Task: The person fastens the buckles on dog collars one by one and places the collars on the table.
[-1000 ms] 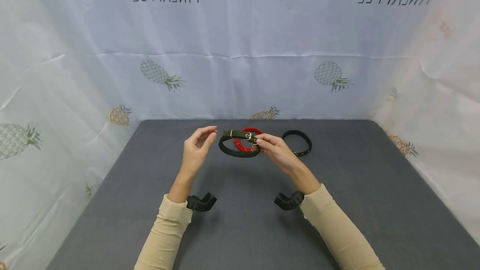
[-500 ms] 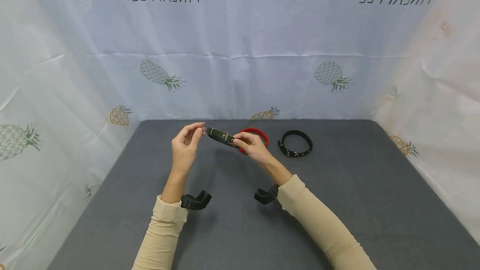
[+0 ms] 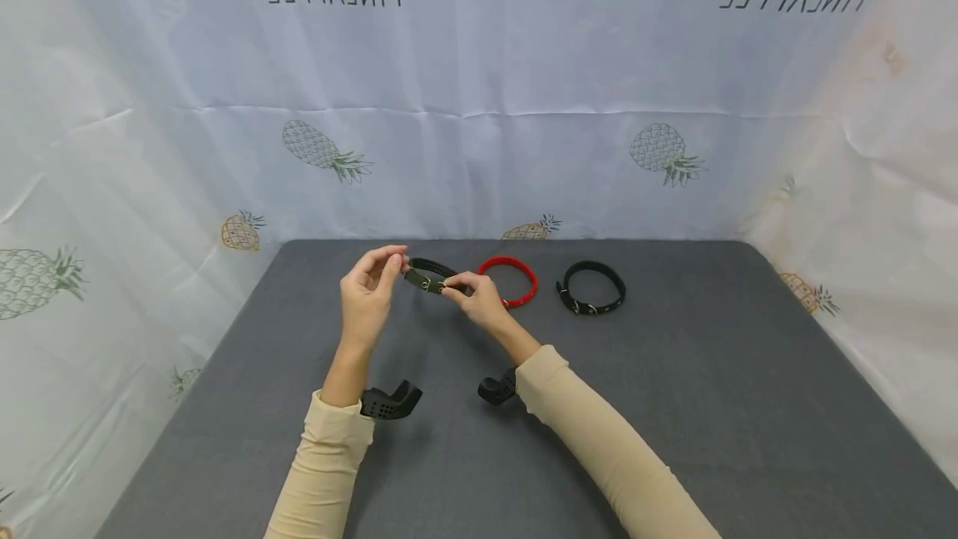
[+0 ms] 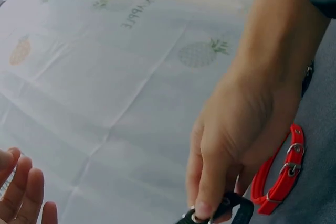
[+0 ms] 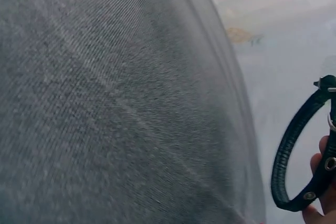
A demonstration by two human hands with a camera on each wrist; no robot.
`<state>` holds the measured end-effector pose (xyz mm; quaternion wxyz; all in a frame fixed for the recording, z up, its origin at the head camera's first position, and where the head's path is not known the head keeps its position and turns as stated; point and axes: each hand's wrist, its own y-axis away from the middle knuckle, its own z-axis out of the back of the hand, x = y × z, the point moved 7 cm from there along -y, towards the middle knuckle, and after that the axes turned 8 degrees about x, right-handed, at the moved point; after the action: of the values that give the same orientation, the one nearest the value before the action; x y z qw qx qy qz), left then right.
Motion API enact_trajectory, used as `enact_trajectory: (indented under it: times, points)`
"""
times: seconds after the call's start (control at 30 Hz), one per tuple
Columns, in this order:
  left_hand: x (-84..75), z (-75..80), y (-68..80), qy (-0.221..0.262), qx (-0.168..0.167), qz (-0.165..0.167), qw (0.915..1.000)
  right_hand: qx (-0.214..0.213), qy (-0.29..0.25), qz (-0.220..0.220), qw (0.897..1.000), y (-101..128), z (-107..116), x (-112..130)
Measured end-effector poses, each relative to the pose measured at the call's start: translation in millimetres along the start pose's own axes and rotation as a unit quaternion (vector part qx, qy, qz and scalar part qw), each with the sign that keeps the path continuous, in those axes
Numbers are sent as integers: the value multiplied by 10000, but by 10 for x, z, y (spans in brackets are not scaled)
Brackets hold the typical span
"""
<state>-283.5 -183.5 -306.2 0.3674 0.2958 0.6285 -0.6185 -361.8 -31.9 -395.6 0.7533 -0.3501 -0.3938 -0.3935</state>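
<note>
Near the table's far left, my right hand pinches a dark green collar, buckled into a loop and raised off the table. Eyelets and a metal ring show on its strap in the right wrist view. My left hand is raised at the collar's left end, fingertips right beside it. In the left wrist view its bent fingers have nothing between them, and a gap separates them from the right hand. A red collar and a black collar, both buckled into loops, lie further right.
The grey table ends at the back against a white curtain with pineapple prints. Black wrist mounts stick out from both wrists above the table.
My right hand has carried the dark green collar to the left, uncovering the red and black collars. My left hand has shifted slightly left, then stayed nearly still.
</note>
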Motion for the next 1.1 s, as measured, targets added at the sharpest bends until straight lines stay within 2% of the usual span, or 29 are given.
enact_trajectory:
  times: [0.17,0.53,0.8,1.1]
  points:
    - [-16,-11,-2,30,57,-77,9999,-212,550,118,9982,-88,-75,-35]
    - [-34,-20,4,106,150,-204,9996,-128,1062,-272,9939,-181,-229,-195]
    - [-46,-13,11,115,135,-242,9996,121,1525,-466,9871,-224,-315,-244]
    - [-32,-21,4,190,165,-251,9994,421,2055,-869,9739,-267,-423,-289]
